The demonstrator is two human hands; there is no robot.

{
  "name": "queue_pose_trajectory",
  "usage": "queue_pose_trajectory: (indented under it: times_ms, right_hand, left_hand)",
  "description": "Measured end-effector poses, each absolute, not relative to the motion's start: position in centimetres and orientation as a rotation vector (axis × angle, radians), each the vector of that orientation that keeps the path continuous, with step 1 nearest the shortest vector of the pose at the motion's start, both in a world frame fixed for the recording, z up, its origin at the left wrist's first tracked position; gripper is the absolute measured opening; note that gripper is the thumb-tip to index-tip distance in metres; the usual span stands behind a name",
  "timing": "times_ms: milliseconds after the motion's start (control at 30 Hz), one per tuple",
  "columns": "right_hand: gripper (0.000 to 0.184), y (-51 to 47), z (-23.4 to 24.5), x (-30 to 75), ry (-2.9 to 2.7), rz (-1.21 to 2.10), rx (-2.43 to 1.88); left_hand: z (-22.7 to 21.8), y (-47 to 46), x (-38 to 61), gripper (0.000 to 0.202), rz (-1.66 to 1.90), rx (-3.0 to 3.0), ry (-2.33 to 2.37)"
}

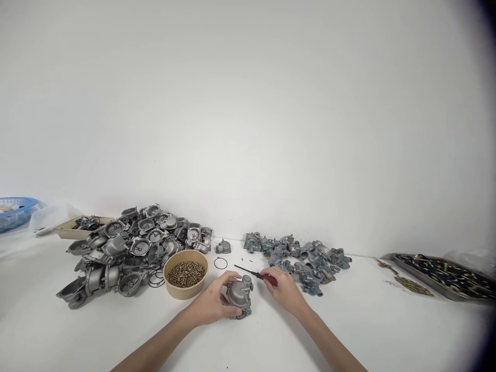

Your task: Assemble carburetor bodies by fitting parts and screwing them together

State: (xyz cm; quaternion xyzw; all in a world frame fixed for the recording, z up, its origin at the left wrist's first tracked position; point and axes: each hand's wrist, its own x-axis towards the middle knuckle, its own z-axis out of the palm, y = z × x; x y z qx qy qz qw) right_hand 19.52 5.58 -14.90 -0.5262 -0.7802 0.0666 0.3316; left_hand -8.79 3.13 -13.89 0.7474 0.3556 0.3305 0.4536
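Note:
My left hand is closed around a grey metal carburetor, its rounded float bowl facing up, low over or on the white table. In my right hand is a screwdriver with a red and black handle. Its dark shaft points left, above and behind the carburetor, and does not appear to touch it. Just beyond lie a black rubber ring, a single float bowl and a couple of tiny screws. A round tub full of brass screws stands left of my left hand.
A large heap of float bowls spreads to the left, with black rings beside it. Carburetor bodies lie in a pile at right. Farther right are brass parts and a metal tray. A beige tray and blue basket stand far left.

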Motion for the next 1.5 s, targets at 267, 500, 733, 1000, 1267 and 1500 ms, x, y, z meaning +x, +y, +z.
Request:
queue_pose_trajectory:
  times_ms: [267, 500, 733, 1000, 1267, 1500]
  right_hand:
    - [0.029, 5.0, -7.5, 18.6, -1.599, 0.154, -1.142]
    - [0.018, 2.5, 2.2, 16.2, -1.953, 0.275, -0.913]
    - [0.016, 2.2, 1.3, 14.9, -2.151, 0.328, -0.830]
    - [0.017, 2.6, 0.9, 14.9, -2.171, 0.378, -0.872]
    - [0.015, 2.8, 0.6, 14.6, -2.188, 0.352, -0.873]
    - [0.026, 2.2, 1.2, 14.7, -2.283, 0.379, -0.755]
  left_hand:
    - [-14.0, 3.4, -8.8, 0.072, 0.810, 1.823, 0.860]
    - [-13.7, 3.7, -9.1, 0.069, 0.791, 1.792, 0.784]
    - [-13.9, 4.0, -9.0, 0.067, 0.819, 1.788, 0.729]
    - [-13.8, 3.9, -8.9, 0.063, 0.822, 1.779, 0.708]
    - [-14.0, 4.0, -8.9, 0.064, 0.815, 1.790, 0.715]
    - [-13.8, 4.0, -8.8, 0.064, 0.815, 1.792, 0.733]
